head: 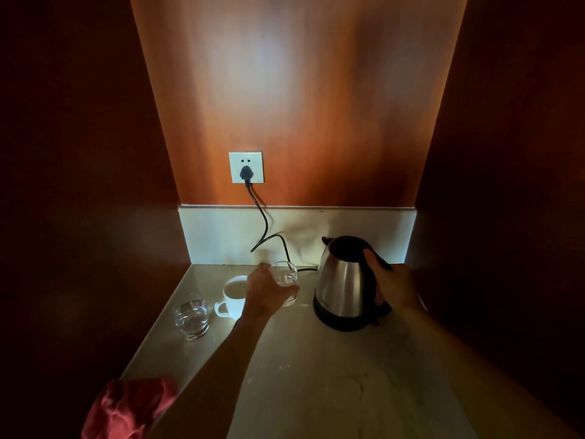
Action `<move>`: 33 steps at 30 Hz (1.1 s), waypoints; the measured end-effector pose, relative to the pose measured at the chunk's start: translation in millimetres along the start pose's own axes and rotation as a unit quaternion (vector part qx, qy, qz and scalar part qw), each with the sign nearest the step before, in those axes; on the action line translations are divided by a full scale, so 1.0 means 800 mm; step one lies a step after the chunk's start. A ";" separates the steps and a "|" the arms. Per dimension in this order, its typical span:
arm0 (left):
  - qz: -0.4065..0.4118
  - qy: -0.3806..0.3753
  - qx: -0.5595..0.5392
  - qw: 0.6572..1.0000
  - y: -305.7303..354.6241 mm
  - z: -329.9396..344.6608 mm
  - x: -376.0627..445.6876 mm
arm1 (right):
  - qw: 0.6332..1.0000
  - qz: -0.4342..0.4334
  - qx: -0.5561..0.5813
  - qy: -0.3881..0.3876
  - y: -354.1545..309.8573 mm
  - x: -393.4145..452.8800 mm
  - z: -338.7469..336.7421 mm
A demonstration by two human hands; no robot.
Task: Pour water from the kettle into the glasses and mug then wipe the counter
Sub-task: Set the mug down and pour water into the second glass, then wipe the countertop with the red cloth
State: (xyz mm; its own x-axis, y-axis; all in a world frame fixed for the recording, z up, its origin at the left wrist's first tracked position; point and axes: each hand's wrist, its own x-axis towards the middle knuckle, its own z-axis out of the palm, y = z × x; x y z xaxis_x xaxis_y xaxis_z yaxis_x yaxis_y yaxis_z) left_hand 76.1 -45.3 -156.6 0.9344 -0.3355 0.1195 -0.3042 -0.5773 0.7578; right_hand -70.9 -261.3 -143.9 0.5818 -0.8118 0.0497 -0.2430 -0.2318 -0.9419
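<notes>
left hand [267, 291]: mine, fingers and thumb curled round the far glass [285, 282], holding it at the side; it's just beside the kettle's left, whether it sits on the counter I can't tell
right hand [391, 285]: mine, wrapped round the black handle of the kettle [343, 286], thumb up near the lid
kettle: steel body, upright on its black base, right-back of the counter [316, 375], spout toward the wall
far glass: clear, upright; water level too dim to tell
mug [234, 294]: white, left of my left hand, handle pointing near-left, something pale inside, partly hidden by my wrist
near glass [191, 315]: further left and nearer me, standing free, looks to have water in it
cloth [129, 407]: red, bunched at the near-left counter edge, apart from everything
cord [262, 223]: black, runs from the wall socket [246, 167] down behind the far glass to the kettle base
lighting: dim, side walls dark
</notes>
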 end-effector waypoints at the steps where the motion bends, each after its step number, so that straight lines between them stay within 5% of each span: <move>1: -0.005 0.002 0.004 1.000 0.002 0.005 0.005 | 1.000 -0.001 0.004 0.002 0.002 0.002 0.001; 33: -0.080 -0.018 0.084 0.993 0.002 0.056 0.043 | 0.998 -0.010 0.057 0.001 0.010 0.010 0.004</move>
State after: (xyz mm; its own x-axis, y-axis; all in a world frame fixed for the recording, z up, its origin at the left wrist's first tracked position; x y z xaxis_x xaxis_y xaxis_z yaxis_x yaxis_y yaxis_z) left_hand 99.2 -91.3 -180.0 0.9669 -0.2545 -0.0198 -0.1815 -0.7399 0.6478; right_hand -65.7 -267.8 -152.3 0.5839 -0.8089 0.0687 -0.1423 -0.1853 -0.9723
